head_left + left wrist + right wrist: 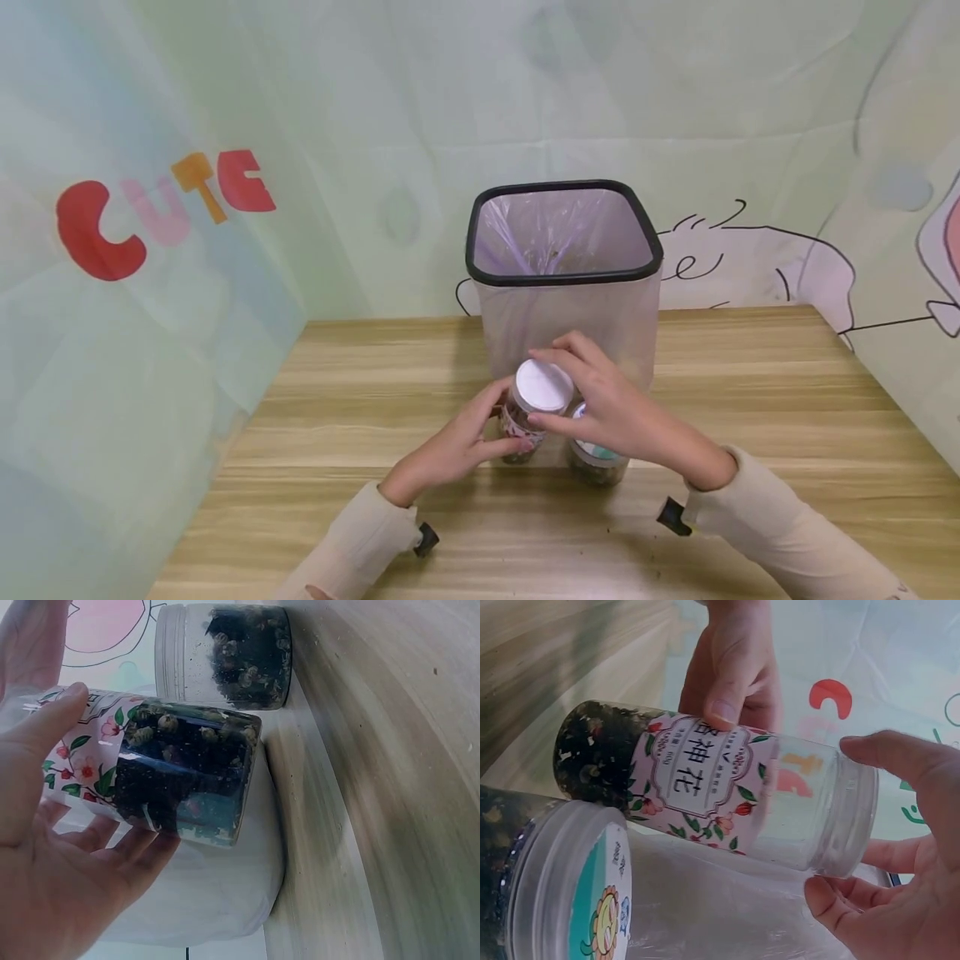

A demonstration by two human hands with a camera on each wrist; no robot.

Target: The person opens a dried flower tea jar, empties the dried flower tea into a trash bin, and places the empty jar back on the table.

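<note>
A clear jar point(799, 802) with a pink floral label, partly filled with dark dried flower buds, leans slightly between both hands. My left hand point(461, 437) grips it around the label, thumb in front and fingers behind. At the top, my right hand point(611, 408) holds the rim of the white-topped lid point(543, 386) between thumb and fingers. The lid sits on the jar's mouth. Next to it stands a second, wider jar point(232, 656), upright on the table, also with dark dried contents; its lid point(600, 900) bears a teal picture with a sunflower.
Right behind the jars is a whitish bin point(570, 317) with a black rim point(566, 279) and a thin purplish liner point(525, 237). Small dark crumbs dot the wooden table point(360, 417) near its front. A printed cloth backdrop point(390, 108) rises behind and at the sides.
</note>
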